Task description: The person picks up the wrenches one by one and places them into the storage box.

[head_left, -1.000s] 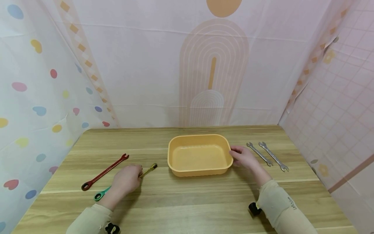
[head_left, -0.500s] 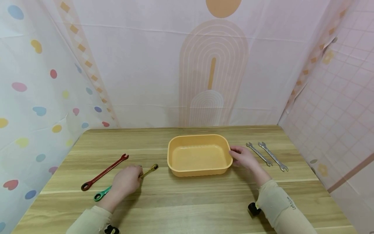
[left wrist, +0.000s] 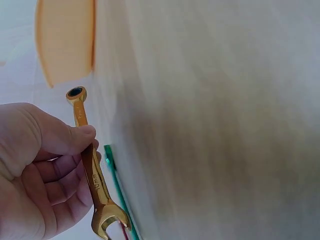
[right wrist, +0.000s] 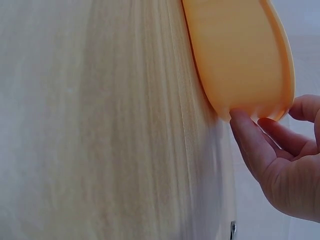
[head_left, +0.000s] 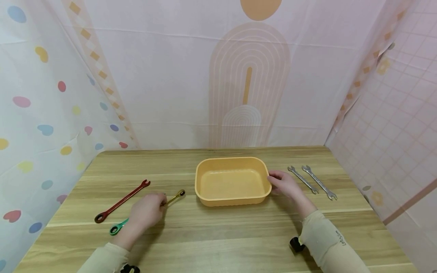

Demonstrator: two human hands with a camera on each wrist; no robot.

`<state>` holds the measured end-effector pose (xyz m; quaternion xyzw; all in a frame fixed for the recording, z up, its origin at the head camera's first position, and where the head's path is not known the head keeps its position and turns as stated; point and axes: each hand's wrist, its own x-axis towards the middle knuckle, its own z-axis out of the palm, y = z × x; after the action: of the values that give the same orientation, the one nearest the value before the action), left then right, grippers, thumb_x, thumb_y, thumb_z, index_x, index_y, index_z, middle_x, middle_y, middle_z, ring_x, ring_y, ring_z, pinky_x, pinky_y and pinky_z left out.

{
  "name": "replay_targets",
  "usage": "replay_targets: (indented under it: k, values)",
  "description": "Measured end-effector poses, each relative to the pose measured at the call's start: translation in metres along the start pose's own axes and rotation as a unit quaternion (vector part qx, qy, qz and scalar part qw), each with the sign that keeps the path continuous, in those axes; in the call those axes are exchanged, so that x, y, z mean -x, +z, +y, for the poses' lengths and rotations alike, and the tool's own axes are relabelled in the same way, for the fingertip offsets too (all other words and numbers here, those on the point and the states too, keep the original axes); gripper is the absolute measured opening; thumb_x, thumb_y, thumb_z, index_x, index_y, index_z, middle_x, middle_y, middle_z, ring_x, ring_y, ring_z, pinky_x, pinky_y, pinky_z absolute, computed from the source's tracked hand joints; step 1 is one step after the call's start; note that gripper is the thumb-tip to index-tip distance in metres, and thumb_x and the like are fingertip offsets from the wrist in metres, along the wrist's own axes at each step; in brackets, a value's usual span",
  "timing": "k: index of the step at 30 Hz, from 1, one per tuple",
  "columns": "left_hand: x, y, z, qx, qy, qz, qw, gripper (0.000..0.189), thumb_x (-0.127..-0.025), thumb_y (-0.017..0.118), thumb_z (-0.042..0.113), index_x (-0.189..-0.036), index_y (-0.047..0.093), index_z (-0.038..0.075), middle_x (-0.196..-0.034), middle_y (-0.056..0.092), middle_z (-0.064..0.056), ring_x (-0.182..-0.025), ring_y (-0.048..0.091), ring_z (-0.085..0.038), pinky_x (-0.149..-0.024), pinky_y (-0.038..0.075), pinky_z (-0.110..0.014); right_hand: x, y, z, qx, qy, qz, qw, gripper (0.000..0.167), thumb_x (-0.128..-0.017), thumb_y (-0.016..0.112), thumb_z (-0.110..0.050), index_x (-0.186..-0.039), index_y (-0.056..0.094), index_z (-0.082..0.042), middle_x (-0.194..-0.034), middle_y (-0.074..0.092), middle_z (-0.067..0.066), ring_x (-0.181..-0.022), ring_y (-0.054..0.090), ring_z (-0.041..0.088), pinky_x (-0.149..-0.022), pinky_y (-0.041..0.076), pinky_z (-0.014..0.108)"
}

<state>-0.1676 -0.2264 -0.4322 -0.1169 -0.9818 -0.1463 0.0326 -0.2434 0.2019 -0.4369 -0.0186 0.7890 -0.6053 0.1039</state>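
Note:
My left hand [head_left: 146,210] pinches a gold combination wrench [left wrist: 94,175] by its shank, between thumb and fingers. The ring end of this wrench points toward the tub, and its open end shows below the fingers in the left wrist view. At the right end of a yellow-orange plastic tub [head_left: 233,198], my right hand [head_left: 285,184] grips the wall, thumb at the rim and fingertips against the outside. Nothing lies inside the tub. Partly hidden under my left forearm is a green ratcheting wrench [head_left: 121,226]. A red combination wrench [head_left: 123,200] lies to its left.
Two silver open-end wrenches [head_left: 304,180] lie side by side on the wooden table [head_left: 218,242], right of my right hand. Patterned curtains [head_left: 170,76] hang behind the table and along both sides.
The gold wrench has turned slightly in my left hand, its ring end now a little higher in the head view. My right hand and the tub have stayed in place.

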Motion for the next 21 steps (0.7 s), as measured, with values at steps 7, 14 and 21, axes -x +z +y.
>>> replay_targets:
  k: [7,14,21]
  values:
    - [-0.003,-0.012,-0.005,0.001,0.019,0.030,0.9994,0.013,-0.081,0.071,-0.004,-0.084,0.068,0.009,-0.075,0.062,0.000,-0.062,0.047,-0.014,-0.051,0.041,-0.031,0.000,0.000,0.001,-0.003,-0.001,-0.002,1.0000,0.042,-0.102,0.051,-0.008,-0.135,0.045,0.018,-0.130,0.052,0.033,-0.097,0.063,0.023,-0.078,0.058,0.034]
    - [-0.005,-0.023,-0.002,-0.003,0.028,0.050,0.9984,0.015,-0.080,0.075,-0.004,-0.086,0.071,0.009,-0.079,0.067,0.000,-0.067,0.058,-0.016,-0.057,0.049,-0.036,0.000,0.000,0.001,-0.012,0.000,-0.004,0.9999,0.043,-0.102,0.051,-0.008,-0.136,0.044,0.017,-0.131,0.051,0.034,-0.099,0.063,0.024,-0.079,0.058,0.034]
    - [-0.011,-0.029,0.004,0.009,0.024,0.068,0.9974,0.014,-0.081,0.075,-0.003,-0.091,0.073,0.007,-0.083,0.068,-0.004,-0.072,0.062,-0.021,-0.059,0.052,-0.040,0.001,0.001,0.001,-0.010,0.004,0.001,0.9999,0.043,-0.102,0.051,-0.008,-0.136,0.044,0.017,-0.131,0.051,0.034,-0.098,0.063,0.024,-0.078,0.058,0.034]
